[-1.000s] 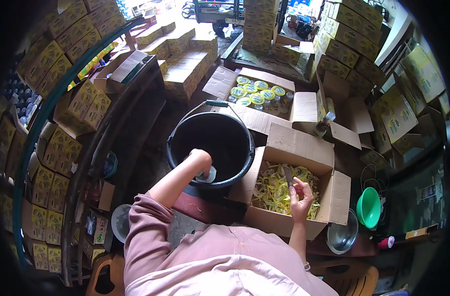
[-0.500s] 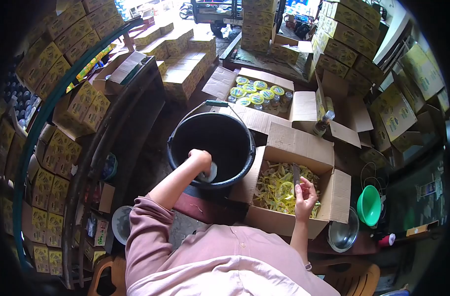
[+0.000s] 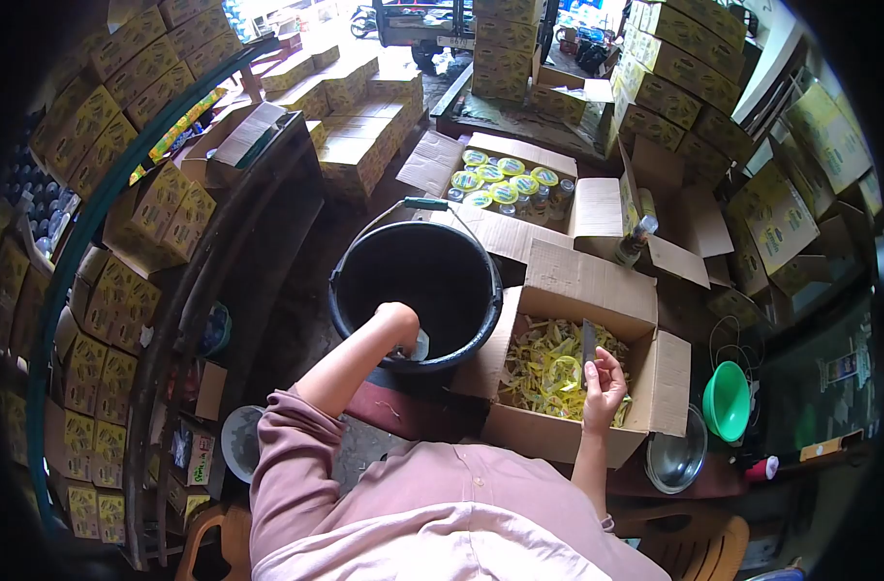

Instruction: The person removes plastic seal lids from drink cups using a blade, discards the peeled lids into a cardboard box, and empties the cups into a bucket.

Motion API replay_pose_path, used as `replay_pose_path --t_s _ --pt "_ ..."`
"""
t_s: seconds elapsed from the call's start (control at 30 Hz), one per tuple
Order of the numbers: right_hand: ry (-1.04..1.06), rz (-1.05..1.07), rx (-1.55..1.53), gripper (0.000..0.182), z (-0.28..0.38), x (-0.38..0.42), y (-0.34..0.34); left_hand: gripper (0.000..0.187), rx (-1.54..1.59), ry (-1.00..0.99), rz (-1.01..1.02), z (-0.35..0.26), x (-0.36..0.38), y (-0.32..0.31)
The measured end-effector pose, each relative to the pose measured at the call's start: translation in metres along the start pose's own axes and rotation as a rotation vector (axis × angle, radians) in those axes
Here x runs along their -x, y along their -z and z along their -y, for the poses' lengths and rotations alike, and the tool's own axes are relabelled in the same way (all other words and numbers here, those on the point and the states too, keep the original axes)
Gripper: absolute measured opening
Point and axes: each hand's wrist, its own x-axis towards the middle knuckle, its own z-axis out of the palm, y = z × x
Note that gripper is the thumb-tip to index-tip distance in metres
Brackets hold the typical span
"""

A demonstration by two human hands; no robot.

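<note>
My left hand (image 3: 397,327) reaches over the near rim of a black bucket (image 3: 492,334), its fingers curled round a pale, translucent object (image 3: 420,346) that is mostly hidden by the hand. Over an open cardboard box (image 3: 539,426), my right hand (image 3: 604,389) pinches a dark, flat knife-like blade (image 3: 589,339) that points upward. Beneath the blade, yellow-green strips and scraps (image 3: 548,373) fill the box. The bucket's handle (image 3: 425,204) rests raised toward the far side.
Behind the bucket stands a carton (image 3: 514,232) of bottles with yellow tops. A bottle (image 3: 636,242) leans by another open carton (image 3: 694,228). To the right are a green bowl (image 3: 726,402) and a metal bowl (image 3: 676,465). Shelves of yellow cartons (image 3: 103,378) line the left.
My left hand has shifted slightly down and right, still at the bucket's near side. The blade in my right hand has moved a little to the right and stands more upright.
</note>
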Motion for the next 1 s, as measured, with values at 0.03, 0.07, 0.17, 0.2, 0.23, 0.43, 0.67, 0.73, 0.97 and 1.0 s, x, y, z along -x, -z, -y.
replay_pose_path --t_s 0.03,0.07,0.17,0.2,0.23,0.43,0.67,0.73,0.97,1.0 --pt "-0.012 -0.005 -0.020 0.025 0.000 0.000 0.000 0.046 0.031 -0.061 -0.081 0.004 -0.001 0.000" --pt "-0.025 -0.008 -0.036 0.026 0.000 0.001 0.001 0.046 0.066 -0.125 -0.160 0.011 0.000 -0.001" --pt "-0.154 -0.018 -0.200 0.030 -0.007 -0.004 0.005 0.053 0.334 -0.169 -0.592 0.014 0.028 0.006" --pt "-0.219 -0.023 -0.275 0.032 -0.011 -0.003 0.005 0.053 0.450 -0.290 -0.743 0.019 0.025 0.001" --pt "-0.267 -0.012 -0.281 0.032 -0.012 -0.001 0.004 0.053 0.566 -0.410 -0.893 0.022 0.023 -0.003" --pt "-0.333 0.164 -0.314 0.027 -0.003 -0.008 -0.035 0.044 1.479 -0.913 -0.905 0.000 0.029 -0.018" --pt "0.167 0.416 -0.021 0.014 0.038 -0.024 -0.090 0.075 1.272 -0.822 -1.373 -0.038 0.068 -0.026" --pt "0.448 0.404 0.196 0.015 0.065 -0.031 -0.099 0.071 1.189 -0.710 -1.457 -0.044 0.083 -0.025" --pt "1.093 0.544 0.601 0.021 0.092 -0.045 -0.104 0.069 0.913 -0.526 -1.665 -0.043 0.095 -0.032" --pt "1.111 0.558 0.613 0.021 0.092 -0.045 -0.105 0.070 0.889 -0.520 -1.671 -0.043 0.099 -0.032"
